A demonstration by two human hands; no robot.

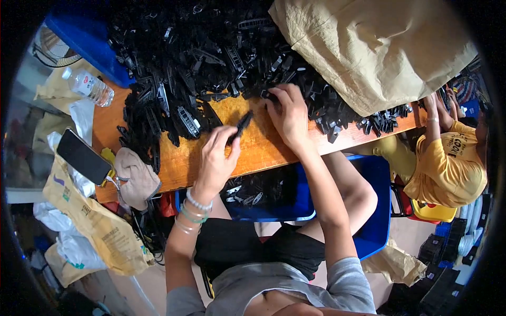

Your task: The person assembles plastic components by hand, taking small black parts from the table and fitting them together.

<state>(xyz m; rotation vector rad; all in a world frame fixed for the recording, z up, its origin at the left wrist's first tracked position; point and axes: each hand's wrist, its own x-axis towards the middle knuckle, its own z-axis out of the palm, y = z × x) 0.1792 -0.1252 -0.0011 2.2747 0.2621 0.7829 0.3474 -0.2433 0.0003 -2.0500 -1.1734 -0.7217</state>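
Note:
Pinched between the thumb and fingers of my left hand (pixel 217 152) is a slim black plastic part (pixel 243 124), tilted up over the bare strip of the wooden table (pixel 247 150). Bracelets circle that wrist. My right hand (pixel 289 113) is at the edge of the black heap, thumb and fingertips closing round a small black plastic piece (pixel 270 96), slightly blurred. A large pile of black plastic parts (pixel 200 58) covers the far side of the table. Smaller black pieces (pixel 329 116) lie to the right of my right hand.
A tan woven sack (pixel 374 47) overlaps the pile at far right. Under the table edge sits a blue bin (pixel 300 208) with parts inside. A phone (pixel 81 156), a cloth (pixel 136 176) and a water bottle (pixel 89 88) are at left. Another person in yellow (pixel 448 163) sits at right.

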